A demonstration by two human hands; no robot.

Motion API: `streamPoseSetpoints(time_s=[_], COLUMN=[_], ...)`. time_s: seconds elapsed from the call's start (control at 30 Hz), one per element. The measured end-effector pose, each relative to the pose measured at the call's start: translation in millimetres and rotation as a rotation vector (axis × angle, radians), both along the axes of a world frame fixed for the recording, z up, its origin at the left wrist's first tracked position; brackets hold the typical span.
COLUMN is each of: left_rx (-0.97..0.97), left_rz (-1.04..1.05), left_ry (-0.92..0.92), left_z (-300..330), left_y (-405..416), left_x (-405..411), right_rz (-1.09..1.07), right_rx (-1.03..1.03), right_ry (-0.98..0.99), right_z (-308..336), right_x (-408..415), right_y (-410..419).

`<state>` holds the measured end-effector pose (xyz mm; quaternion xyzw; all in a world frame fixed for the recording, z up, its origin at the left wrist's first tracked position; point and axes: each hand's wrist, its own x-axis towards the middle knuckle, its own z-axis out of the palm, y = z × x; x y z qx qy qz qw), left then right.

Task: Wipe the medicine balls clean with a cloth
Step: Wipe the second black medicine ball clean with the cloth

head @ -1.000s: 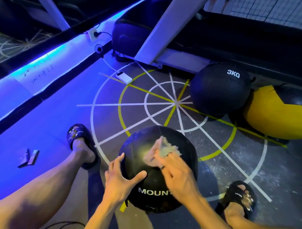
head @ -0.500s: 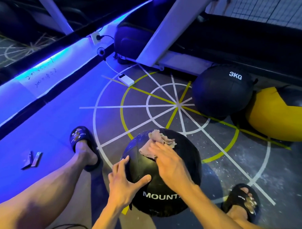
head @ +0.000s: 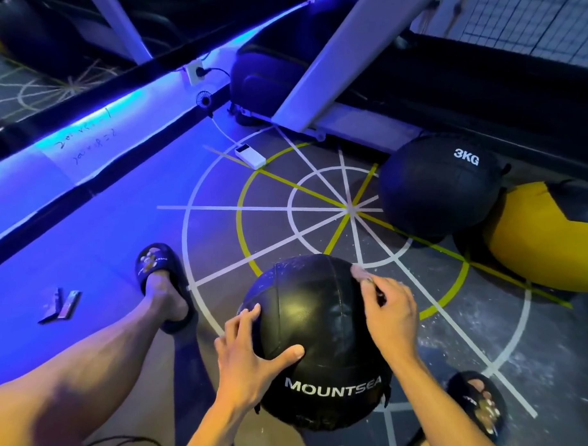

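Left hand (head: 254,354) spread on ball (head: 316,335); right hand (head: 389,309) grips cloth (head: 359,273) against it.

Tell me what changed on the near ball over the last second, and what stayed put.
The right hand has swept the cloth from the top middle of the MOUNTSEA ball across to its far right edge; the cloth is now mostly hidden behind the fingers. The left hand still braces the ball's left side. The 3KG ball hasn't moved.
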<state>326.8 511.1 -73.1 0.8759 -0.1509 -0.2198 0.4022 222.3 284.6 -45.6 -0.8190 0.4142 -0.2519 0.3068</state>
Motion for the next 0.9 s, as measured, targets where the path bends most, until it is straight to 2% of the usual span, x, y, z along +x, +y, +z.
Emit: streamPoseSetpoints(time_s=[0.07, 0.13, 0.23, 0.3, 0.43, 0.53, 0.6, 0.67, 0.77, 0.83, 0.9], left_rx=[-0.006, -0.024, -0.061, -0.069, -0.065, -0.045, -0.061, -0.113, -0.267, -0.300, -0.373], left_rz=[-0.008, -0.021, -0.038, -0.050, -0.044, -0.062, -0.083, -0.150, -0.248, -0.249, -0.210], left_ry=[-0.013, -0.021, -0.041, -0.062, -0.059, -0.075, -0.067, -0.030, 0.136, 0.209, 0.313], left_z=[2.3, 3.6, 6.1, 7.6, 7.3, 7.1, 4.9, 1.7, 0.3, 2.6, 3.4], left_y=[-7.1, -14.9, -26.7, -33.0, -32.5, -32.3, -34.4, -33.6, -32.2, -35.2, -39.2], left_x=[-2.3, -4.3, -9.7, -12.8, -6.5, -9.6, -13.7, -11.2, -0.6, 5.6, 7.8], right_rz=[0.113, 0.098, -0.065, -0.082, 0.354, 0.585, 0.528, 0.287, 0.015, 0.054, 0.315], right_rx=[-0.115, -0.012, 0.181, 0.148, -0.088, -0.169, -0.072, 0.063, 0.117, -0.066, -0.248], right_ry=[0.027, 0.020, -0.040, -0.021, -0.027, 0.000, 0.012, 0.035, 0.070, 0.065, 0.089], right_z=[-3.7, -12.9, -12.9, -7.7, -13.4, -18.6, -12.6, -5.7, 0.1, 6.7, 7.5], right_x=[0.1, -11.3, -22.5, -13.5, -18.2, -46.9, -50.9, -45.5, -32.5, -21.7, -16.0], right_y=[-6.3, -16.0, -16.9, -1.7, 30.0, 13.4, -9.0, -27.8, -29.7, -6.8, 29.1])
